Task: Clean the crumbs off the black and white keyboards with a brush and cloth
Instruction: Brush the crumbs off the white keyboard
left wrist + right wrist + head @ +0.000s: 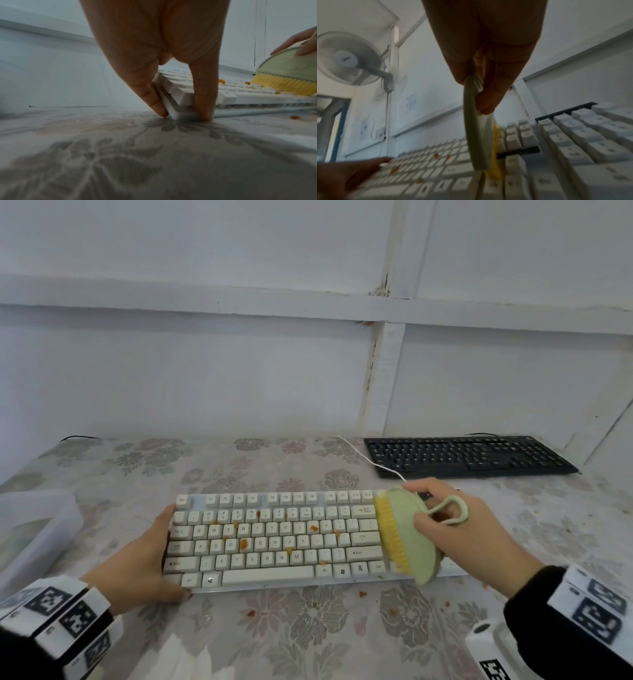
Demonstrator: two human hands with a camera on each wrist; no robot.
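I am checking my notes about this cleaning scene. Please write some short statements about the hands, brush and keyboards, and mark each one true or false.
1. The right hand holds the brush. True.
2. The brush is on the black keyboard. False: it is on the white keyboard.
3. The left hand grips the white keyboard's left end. True.
4. The white keyboard is free of crumbs. False: orange crumbs lie on its keys.
5. The left hand holds a cloth. False: no cloth is in it.

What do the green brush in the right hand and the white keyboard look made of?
Pale green oval brush: its smooth matte back and thin moulded loop suggest plastic; its yellow bristles look synthetic, though that is less certain. White rectangular keyboard: probably hard plastic, judging by its moulded, printed, slightly sheeny keycaps.
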